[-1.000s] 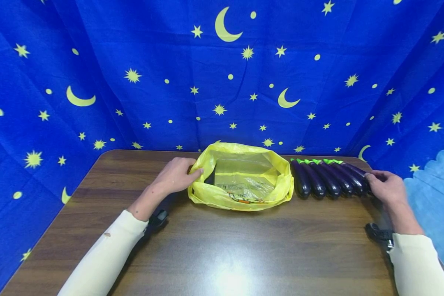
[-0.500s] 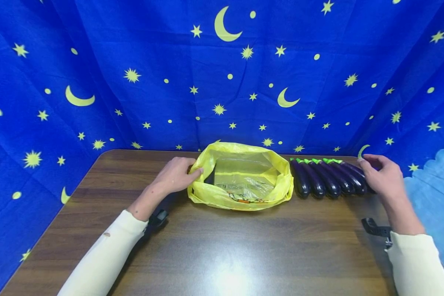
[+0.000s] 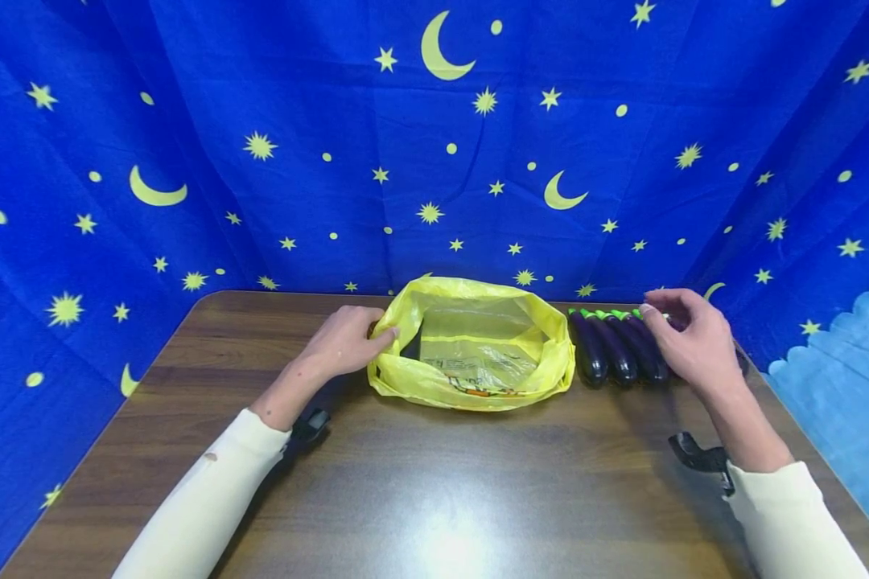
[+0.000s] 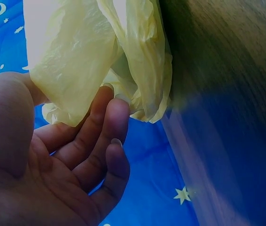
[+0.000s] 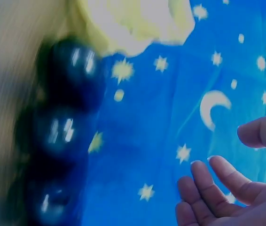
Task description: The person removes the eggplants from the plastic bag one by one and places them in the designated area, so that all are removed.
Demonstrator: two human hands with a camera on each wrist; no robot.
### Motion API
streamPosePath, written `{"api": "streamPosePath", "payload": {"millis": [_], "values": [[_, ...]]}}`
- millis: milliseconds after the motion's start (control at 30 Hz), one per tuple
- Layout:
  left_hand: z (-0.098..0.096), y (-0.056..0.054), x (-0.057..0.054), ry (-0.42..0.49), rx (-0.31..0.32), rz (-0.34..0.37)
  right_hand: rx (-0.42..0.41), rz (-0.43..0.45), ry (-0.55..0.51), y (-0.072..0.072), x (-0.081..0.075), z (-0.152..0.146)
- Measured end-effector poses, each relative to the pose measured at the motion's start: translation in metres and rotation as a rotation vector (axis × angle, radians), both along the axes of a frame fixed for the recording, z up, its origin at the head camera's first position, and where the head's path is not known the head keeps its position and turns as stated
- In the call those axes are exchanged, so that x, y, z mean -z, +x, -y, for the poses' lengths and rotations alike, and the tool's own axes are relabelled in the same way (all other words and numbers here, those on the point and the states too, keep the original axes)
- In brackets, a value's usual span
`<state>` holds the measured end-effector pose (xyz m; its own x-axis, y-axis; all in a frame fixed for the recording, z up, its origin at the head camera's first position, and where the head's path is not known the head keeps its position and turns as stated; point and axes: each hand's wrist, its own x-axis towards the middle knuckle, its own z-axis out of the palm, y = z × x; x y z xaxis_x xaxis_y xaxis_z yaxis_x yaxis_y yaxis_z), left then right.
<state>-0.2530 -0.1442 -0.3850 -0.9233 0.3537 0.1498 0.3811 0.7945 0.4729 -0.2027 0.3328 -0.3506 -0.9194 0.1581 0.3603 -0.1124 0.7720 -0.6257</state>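
Note:
A yellow plastic bag (image 3: pixel 471 394) stands on the table with its mouth spread wide. At its left rim my left hand (image 3: pixel 343 342) pinches the plastic; in the left wrist view the thumb and fingers (image 4: pixel 100 120) hold the bag edge (image 4: pixel 72 61). Right of the bag lie several dark purple eggplants (image 3: pixel 594 354) with green stems, side by side. Over the right part of that row hovers my right hand (image 3: pixel 698 342), hiding some eggplants. In the right wrist view its fingers (image 5: pixel 206 188) are loosely bent, apart from the thumb, and hold nothing.
The brown wooden table (image 3: pixel 434 482) ends at a blue curtain (image 3: pixel 297 121) with moons and stars. A light blue cloth (image 3: pixel 840 378) hangs at the right. Black camera mounts (image 3: pixel 698 458) sit at the wrists.
My right hand has let go of the rightmost eggplant, risen, and moved left above the row. The left hand and the bag have stayed in place.

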Motion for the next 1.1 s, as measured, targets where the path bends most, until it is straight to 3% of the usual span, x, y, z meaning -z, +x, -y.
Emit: {"api": "streamPosePath", "payload": {"millis": [433, 667, 1100], "values": [[-0.002, 0.0, 0.0, 0.025, -0.024, -0.022, -0.251, -0.06, -0.008, 0.015, -0.003, 0.079], [-0.001, -0.001, 0.0, 0.025, -0.046, -0.043, -0.391, -0.117, 0.001, 0.011, 0.003, 0.118], [-0.001, 0.0, -0.002, 0.031, -0.049, -0.058, -0.534, -0.021, -0.03, -0.004, 0.016, 0.178]]}}
